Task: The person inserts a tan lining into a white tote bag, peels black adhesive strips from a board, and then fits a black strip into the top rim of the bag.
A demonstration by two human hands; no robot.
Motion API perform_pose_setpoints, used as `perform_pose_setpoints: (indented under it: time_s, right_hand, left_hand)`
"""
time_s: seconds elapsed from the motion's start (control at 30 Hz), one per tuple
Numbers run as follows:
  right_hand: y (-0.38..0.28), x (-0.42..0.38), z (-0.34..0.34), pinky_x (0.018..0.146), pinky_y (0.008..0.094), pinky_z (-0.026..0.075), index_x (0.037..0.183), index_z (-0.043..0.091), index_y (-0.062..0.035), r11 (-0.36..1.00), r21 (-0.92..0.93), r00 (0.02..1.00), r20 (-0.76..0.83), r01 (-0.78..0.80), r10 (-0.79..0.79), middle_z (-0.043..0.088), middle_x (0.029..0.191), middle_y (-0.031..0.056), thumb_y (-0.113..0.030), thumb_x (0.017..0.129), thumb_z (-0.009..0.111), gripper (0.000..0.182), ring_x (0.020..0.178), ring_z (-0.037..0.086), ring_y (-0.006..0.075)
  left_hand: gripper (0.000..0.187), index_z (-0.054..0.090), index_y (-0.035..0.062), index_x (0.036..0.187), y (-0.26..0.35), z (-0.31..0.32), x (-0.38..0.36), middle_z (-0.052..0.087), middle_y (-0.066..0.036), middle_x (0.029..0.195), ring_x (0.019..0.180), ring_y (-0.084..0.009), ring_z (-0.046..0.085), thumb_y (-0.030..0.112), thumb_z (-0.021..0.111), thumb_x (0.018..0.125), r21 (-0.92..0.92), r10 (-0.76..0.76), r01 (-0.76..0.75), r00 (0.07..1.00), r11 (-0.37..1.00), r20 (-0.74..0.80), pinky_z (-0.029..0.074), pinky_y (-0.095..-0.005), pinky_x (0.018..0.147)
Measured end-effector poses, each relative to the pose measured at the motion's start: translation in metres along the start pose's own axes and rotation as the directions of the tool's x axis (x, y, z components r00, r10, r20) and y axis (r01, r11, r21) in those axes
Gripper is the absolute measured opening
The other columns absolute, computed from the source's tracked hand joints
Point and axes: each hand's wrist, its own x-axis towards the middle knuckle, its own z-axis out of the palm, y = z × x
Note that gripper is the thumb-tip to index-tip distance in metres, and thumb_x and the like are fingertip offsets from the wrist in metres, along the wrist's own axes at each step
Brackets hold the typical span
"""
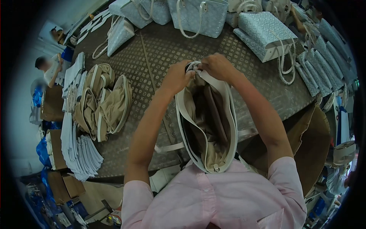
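A handbag (232,126) with a white rim and a tan lining (211,131) lies open in front of my chest, its mouth facing up. At its far end, my left hand (178,76) is closed on the left side of the rim. Just across from it, my right hand (218,68) grips the same end from the right, fingers bent. A small dark gap and some metal-looking detail show between the two hands; I cannot make out what it is. One pale strap (169,148) sticks out to the left of the bag.
Tan linings (114,108) are heaped on the patterned table (152,57) to the left, beside stacked white pieces (78,149). Finished patterned handbags (196,17) stand along the far side. Another bag (267,32) and rows of patterned panels (320,68) are at right. People work farther off.
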Motion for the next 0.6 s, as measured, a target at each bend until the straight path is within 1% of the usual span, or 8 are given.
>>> perform_pose_setpoints:
  time_s: [0.03,0.1,0.27,0.33,0.43,0.5,0.57,0.6]
  right_hand:
    - [0.001,0.002,0.000,0.064,0.0437,0.046,0.071,0.063,-0.0020,0.999,0.049,1.000,-0.008,0.015,-0.014,0.060,0.070,0.0177,-0.024,0.081,0.057,0.025,0.071,0.059,0.0356]
    - [0.002,0.004,-0.002,0.066,0.0435,0.046,0.072,0.062,-0.0019,0.993,0.105,0.999,-0.005,0.048,-0.047,0.060,0.072,0.0175,-0.024,0.081,0.056,0.024,0.072,0.058,0.0357]
    - [0.010,-0.001,-0.006,0.066,0.0437,0.045,0.072,0.063,-0.0019,0.987,0.159,1.000,-0.029,0.000,0.005,0.060,0.073,0.0170,-0.022,0.081,0.057,0.023,0.072,0.057,0.0361]
    - [0.011,-0.001,-0.008,0.065,0.0438,0.045,0.071,0.062,-0.0014,0.987,0.159,1.000,-0.013,-0.009,0.011,0.060,0.073,0.0170,-0.021,0.080,0.057,0.022,0.072,0.057,0.0360]
    - [0.011,0.001,-0.010,0.065,0.0437,0.045,0.070,0.062,-0.0005,0.986,0.163,1.000,-0.009,-0.023,0.024,0.060,0.072,0.0172,-0.019,0.080,0.058,0.021,0.072,0.057,0.0360]
    - [0.014,0.001,-0.011,0.065,0.0435,0.045,0.069,0.062,-0.0001,0.984,0.176,0.999,-0.013,-0.027,0.029,0.060,0.072,0.0173,-0.018,0.080,0.058,0.021,0.072,0.057,0.0360]
    - [0.017,0.000,-0.010,0.058,0.0399,0.043,0.081,0.064,-0.0011,0.984,0.180,1.000,-0.006,-0.012,0.013,0.058,0.068,0.0182,-0.014,0.082,0.055,0.016,0.063,0.055,0.0355]
    - [0.018,-0.001,-0.006,0.058,0.0399,0.043,0.081,0.064,-0.0011,0.983,0.183,1.000,-0.003,-0.015,0.016,0.058,0.068,0.0182,-0.014,0.082,0.055,0.016,0.063,0.055,0.0355]
  left_hand:
    - [0.028,0.058,-0.0019,0.099,-0.001,0.001,-0.001,0.063,-0.019,0.083,0.079,-0.0353,0.060,0.016,0.061,0.078,0.098,0.044,-0.038,0.998,0.994,-0.055,0.046,-0.0412,0.070]
    - [0.027,0.058,-0.0021,0.097,-0.003,0.001,0.001,0.063,-0.019,0.082,0.079,-0.0357,0.060,0.017,0.061,0.078,0.083,0.014,-0.008,0.997,0.996,-0.073,0.045,-0.0410,0.070]
    - [0.023,0.061,-0.0024,0.088,0.003,0.008,0.005,0.061,-0.020,0.080,0.077,-0.0365,0.059,0.019,0.060,0.078,0.063,-0.031,0.037,0.995,0.997,-0.098,0.045,-0.0412,0.068]
    - [0.027,0.063,-0.0014,0.091,0.005,0.011,0.010,0.063,-0.018,0.080,0.075,-0.0327,0.060,0.023,0.061,0.080,0.171,-0.064,0.081,0.993,0.982,-0.104,0.045,-0.0375,0.067]
    - [0.025,0.064,-0.0014,0.087,0.007,0.014,0.013,0.062,-0.017,0.076,0.071,-0.0319,0.060,0.022,0.060,0.080,0.188,-0.064,0.092,0.987,0.978,-0.147,0.044,-0.0377,0.063]
    - [0.025,0.064,-0.0013,0.086,0.007,0.013,0.015,0.062,-0.017,0.074,0.068,-0.0305,0.059,0.023,0.060,0.080,0.181,-0.065,0.089,0.989,0.980,-0.135,0.044,-0.0369,0.061]
    - [0.025,0.064,-0.0012,0.085,0.008,0.014,0.016,0.062,-0.016,0.073,0.066,-0.0291,0.059,0.023,0.060,0.080,0.167,-0.065,0.085,0.991,0.982,-0.120,0.043,-0.0360,0.059]
    - [0.025,0.064,-0.0012,0.084,0.010,0.013,0.016,0.061,-0.016,0.071,0.063,-0.0267,0.058,0.023,0.060,0.080,0.141,-0.106,0.121,0.988,0.983,-0.110,0.042,-0.0346,0.058]
